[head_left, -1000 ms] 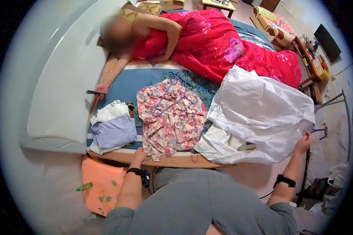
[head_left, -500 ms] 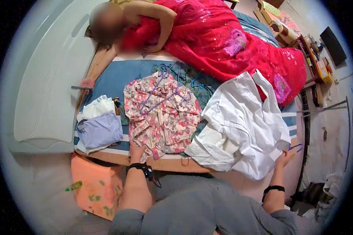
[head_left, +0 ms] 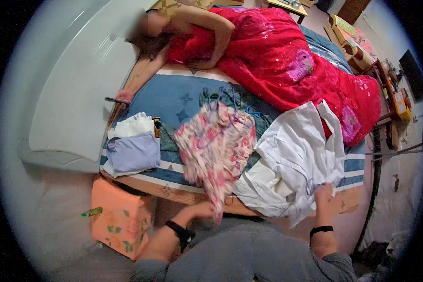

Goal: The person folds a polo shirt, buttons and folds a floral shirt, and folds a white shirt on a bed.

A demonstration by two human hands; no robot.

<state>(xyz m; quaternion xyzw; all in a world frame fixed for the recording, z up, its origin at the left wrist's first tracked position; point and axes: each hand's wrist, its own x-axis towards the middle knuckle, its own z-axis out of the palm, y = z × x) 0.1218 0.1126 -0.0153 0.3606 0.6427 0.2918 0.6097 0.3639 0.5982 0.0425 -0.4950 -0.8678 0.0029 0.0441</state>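
My left hand (head_left: 203, 209) is closed on the lower edge of a pink-and-cream floral shirt (head_left: 221, 141), pulling it into a narrow point over the bed's front edge. The shirt is blurred by motion. Purple hangers (head_left: 235, 123) lie across its upper part, and a blue hanger (head_left: 253, 113) is just beyond. At the right, my right hand (head_left: 323, 193) grips the near edge of a white shirt (head_left: 298, 150), which lies spread and crumpled. Dark green patterned cloth (head_left: 211, 96) shows behind the floral shirt.
Folded clothes (head_left: 134, 152) are stacked at the bed's left. Another person (head_left: 197, 28) lies at the far side under a red quilt (head_left: 277, 51), holding a phone (head_left: 117, 100). An orange cloth-covered stool (head_left: 120, 218) stands at the near left. The white headboard (head_left: 70, 108) rises at left.
My left hand has drawn the floral shirt's lower edge right and toward me, bunching it. My right hand has moved left along the white shirt. The view has shifted slightly.
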